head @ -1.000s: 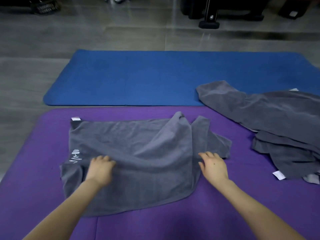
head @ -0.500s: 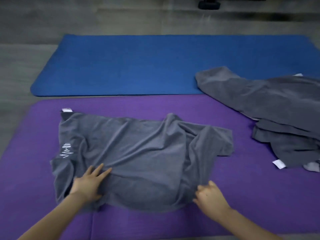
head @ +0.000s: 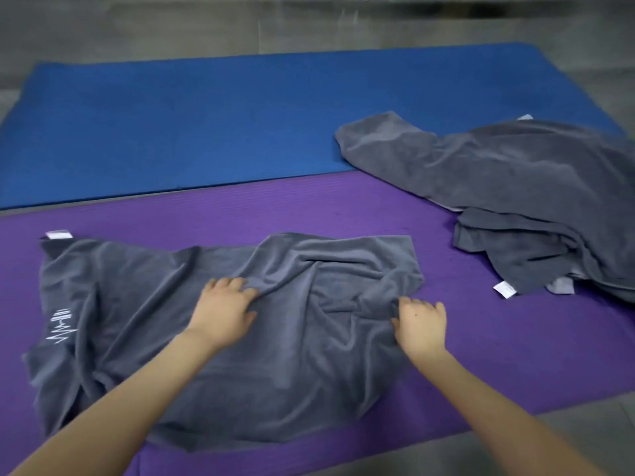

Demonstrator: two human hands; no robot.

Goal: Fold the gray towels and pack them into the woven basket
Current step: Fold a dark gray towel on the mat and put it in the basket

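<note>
A gray towel (head: 144, 321) with a white logo near its left edge lies spread and wrinkled on the purple mat (head: 343, 207). My left hand (head: 225, 309) rests palm down on the towel's middle, fingers pressing a raised fold. My right hand (head: 421, 322) lies on the towel's right part, fingers curled over bunched cloth near its right edge. A heap of more gray towels (head: 522, 187) sits at the right, across both mats. No woven basket is in view.
A blue mat (head: 171, 125) lies beyond the purple one, on a gray floor (head: 137, 25). White tags stick out of the heap (head: 504, 289) and at the spread towel's far left corner (head: 57, 234). Bare purple mat shows between towel and heap.
Both hands have moved up from the towel's near edge to its middle and right part. The towel's right side has been spread further right, with new wrinkles there.
</note>
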